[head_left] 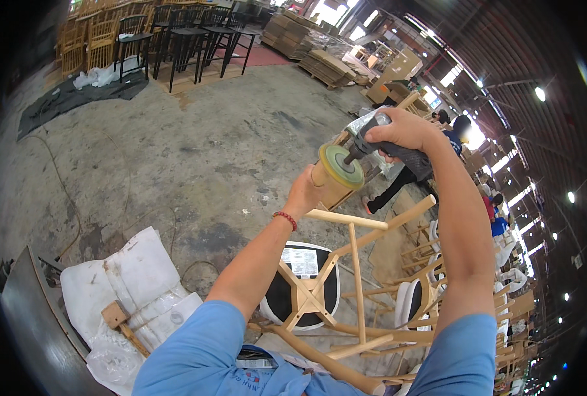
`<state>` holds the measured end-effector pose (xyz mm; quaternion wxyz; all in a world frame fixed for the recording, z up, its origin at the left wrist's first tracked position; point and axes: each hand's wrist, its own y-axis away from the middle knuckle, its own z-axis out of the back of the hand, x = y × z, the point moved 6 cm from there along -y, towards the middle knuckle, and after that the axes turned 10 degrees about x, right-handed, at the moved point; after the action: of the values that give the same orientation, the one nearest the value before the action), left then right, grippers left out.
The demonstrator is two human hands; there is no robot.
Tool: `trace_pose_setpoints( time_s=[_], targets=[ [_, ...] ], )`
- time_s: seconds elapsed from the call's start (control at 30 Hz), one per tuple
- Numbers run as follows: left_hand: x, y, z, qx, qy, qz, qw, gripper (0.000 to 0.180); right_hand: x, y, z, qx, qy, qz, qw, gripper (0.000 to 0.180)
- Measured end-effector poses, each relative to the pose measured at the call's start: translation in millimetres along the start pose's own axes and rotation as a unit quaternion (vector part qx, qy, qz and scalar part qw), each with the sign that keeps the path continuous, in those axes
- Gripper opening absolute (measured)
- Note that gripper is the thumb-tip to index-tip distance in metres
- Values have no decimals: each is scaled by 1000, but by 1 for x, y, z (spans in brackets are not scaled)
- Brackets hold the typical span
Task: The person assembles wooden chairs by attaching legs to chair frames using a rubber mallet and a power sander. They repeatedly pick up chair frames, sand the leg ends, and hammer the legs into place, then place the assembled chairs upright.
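A light wooden chair frame lies upturned in front of me, its legs and rails pointing up. My left hand grips the end of one leg, held high. My right hand is closed around a grey hand-held power sander. Its round yellow-green disc presses against the leg end just above my left hand. A red bead bracelet circles my left wrist.
Under the frame sits a black-and-white round seat. White plastic sheeting with a wooden mallet lies at lower left. Black stools and stacked wooden chairs stand far back. More chair frames and other workers fill the right.
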<state>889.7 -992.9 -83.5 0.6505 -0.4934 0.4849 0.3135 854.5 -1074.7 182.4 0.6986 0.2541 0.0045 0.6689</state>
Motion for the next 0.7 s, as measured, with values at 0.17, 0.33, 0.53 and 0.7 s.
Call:
trace_pose_setpoints(
  time_s=[0.17,0.33,0.53,0.7],
  targets=[
    [2,4,-5,8,7,-3,1000,37,-13,4,20,-91,101,-24,990,76],
    [2,4,-5,11,13,5,1000,37,-11,1,7,23,-9,-40,999,77],
    [4,3,1,-7,-2,-3,1000,38,-29,26,7,-11,-26,-62,998,49],
    [0,5,-11,9,24,-19,999,37,-10,25,3,10,-44,20,999,35]
  ],
)
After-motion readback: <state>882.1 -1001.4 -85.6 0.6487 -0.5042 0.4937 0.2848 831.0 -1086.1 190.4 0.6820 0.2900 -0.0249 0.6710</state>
